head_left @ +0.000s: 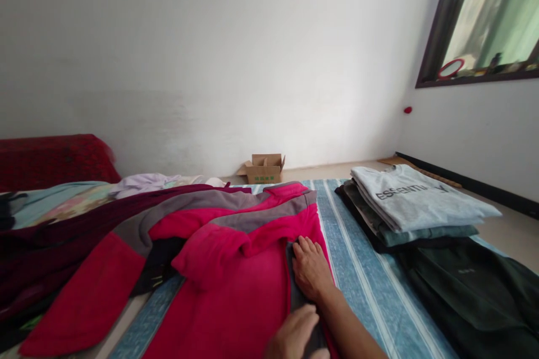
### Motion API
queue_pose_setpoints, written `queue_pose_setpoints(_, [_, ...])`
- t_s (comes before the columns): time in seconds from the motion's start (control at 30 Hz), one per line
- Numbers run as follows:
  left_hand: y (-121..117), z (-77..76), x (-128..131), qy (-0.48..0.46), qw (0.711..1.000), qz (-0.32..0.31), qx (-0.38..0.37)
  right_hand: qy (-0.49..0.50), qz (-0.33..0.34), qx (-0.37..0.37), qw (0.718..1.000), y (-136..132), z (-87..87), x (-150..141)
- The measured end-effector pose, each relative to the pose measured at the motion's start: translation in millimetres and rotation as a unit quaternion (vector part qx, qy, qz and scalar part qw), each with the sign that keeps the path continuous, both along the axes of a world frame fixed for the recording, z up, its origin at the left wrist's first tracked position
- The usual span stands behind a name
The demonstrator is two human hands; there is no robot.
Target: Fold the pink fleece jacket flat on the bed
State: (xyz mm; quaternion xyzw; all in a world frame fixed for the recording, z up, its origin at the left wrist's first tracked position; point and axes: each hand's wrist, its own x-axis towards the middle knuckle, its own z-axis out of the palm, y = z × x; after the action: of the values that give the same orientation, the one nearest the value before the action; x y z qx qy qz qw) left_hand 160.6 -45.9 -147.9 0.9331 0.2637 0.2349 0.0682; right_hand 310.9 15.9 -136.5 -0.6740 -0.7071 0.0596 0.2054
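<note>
A red and grey fleece jacket (248, 275) lies spread on a blue striped sheet, one sleeve (92, 291) stretched out to the lower left. My right hand (310, 269) rests flat on the jacket's right side, over a dark grey strip, fingers extended and pointing away from me. Nearer the bottom edge, my left hand (292, 336) is over the same grey strip. It is blurred and partly cut off by the frame, so its grip is unclear. Something black with small light marks (156, 263) shows beneath the sleeve.
Folded clothes with a light grey printed shirt (416, 193) on top are stacked at right, beside dark green garments (471, 286). Maroon clothing (63, 247) is heaped at left. An open cardboard box (264, 169) stands by the wall. The striped sheet (357, 258) runs between jacket and stack.
</note>
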Motion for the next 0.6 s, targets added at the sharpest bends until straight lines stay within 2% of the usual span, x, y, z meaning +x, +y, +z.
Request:
queue_pose_setpoints(0.07, [20,29.7,-2,-0.046,0.993,0.098,-0.038,-0.007,-0.001,-0.007,1.000,-1,1.6,-1])
queue_pose_setpoints(0.17, [67,67.1,10,-0.052,0.986,0.141,-0.072,-0.004,-0.003,-0.003,1.000,-1,2.6,-2])
queue_pose_setpoints(0.23, [104,79.5,28,-0.024,0.985,0.155,-0.066,0.003,-0.007,0.001,1.000,-1,3.1,-4])
queue_pose_setpoints(0.4, [186,82.8,94,0.095,0.977,0.190,-0.019,0.019,-0.009,-0.001,1.000,-1,7.1,-5])
queue_pose_setpoints(0.6, [248,83.8,168,0.117,0.965,0.229,-0.045,0.050,-0.013,-0.001,0.999,-2,11.6,-4])
